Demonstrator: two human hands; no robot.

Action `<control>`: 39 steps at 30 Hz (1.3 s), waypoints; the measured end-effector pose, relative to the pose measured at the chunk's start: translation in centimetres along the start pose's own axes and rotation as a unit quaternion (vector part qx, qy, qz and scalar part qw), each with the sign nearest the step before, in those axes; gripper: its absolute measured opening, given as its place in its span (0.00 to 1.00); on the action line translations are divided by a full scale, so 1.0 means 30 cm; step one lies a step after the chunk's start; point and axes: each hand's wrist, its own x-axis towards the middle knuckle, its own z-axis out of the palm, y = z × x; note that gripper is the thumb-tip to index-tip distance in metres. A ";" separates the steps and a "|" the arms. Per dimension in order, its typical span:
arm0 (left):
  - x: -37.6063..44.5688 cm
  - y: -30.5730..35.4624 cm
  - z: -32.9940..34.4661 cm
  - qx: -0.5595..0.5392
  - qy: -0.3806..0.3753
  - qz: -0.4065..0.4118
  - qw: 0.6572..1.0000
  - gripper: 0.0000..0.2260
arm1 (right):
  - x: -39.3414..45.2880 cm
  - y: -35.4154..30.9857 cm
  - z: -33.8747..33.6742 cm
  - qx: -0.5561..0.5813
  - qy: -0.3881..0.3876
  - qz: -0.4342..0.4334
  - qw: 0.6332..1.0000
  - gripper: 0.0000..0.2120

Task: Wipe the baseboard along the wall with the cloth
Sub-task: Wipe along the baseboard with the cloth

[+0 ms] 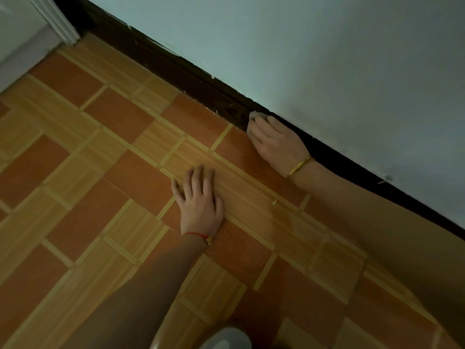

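**Two hands low at the wall, one pressing cloth to dark trim**

Two bare hands work near the floor. The right hand (275,141), with a gold chain bracelet (300,165) at the wrist, has its fingers curled closed around a small pale cloth (254,116), a crumpled wad showing only past the fingertips. It presses that cloth against the baseboard (191,76), a dark brown, glossy strip with moulded ridges running along its length and pale flecks of paint along its upper edge. The left hand (200,200) lies flat on the floor (120,157), fingers spread wide and gripping nothing; a thin red string (196,235) circles its wrist.

Underfoot is smooth tile in a patchwork of terracotta rectangles and yellowish wood-grain panels, divided by narrow ribbed bands. Above the trim rises a matte, pale blue-grey wall (327,59), scuffed in places. At the far left corner stands a white door frame (56,20) with stepped moulding. A rounded white object (226,340) sits at the bottom edge; what it is cannot be told.
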 end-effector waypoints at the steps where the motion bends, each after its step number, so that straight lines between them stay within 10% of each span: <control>1: 0.002 -0.001 -0.002 0.001 -0.001 0.001 1.000 0.24 | 0.051 -0.016 0.002 0.008 -0.002 -0.035 0.999 0.14; 15: 0.013 -0.010 -0.008 0.022 -0.032 0.010 0.999 0.27 | 0.552 -0.074 -0.066 0.038 -0.126 -0.054 0.990 0.15; 22: 0.010 -0.006 -0.013 0.018 -0.034 0.010 0.999 0.27 | 0.313 -0.023 -0.040 -0.053 0.034 -0.064 0.996 0.17; 39: 0.011 -0.002 -0.008 0.009 -0.005 0.007 1.000 0.26 | 0.455 -0.066 -0.017 -0.016 0.040 -0.069 0.997 0.13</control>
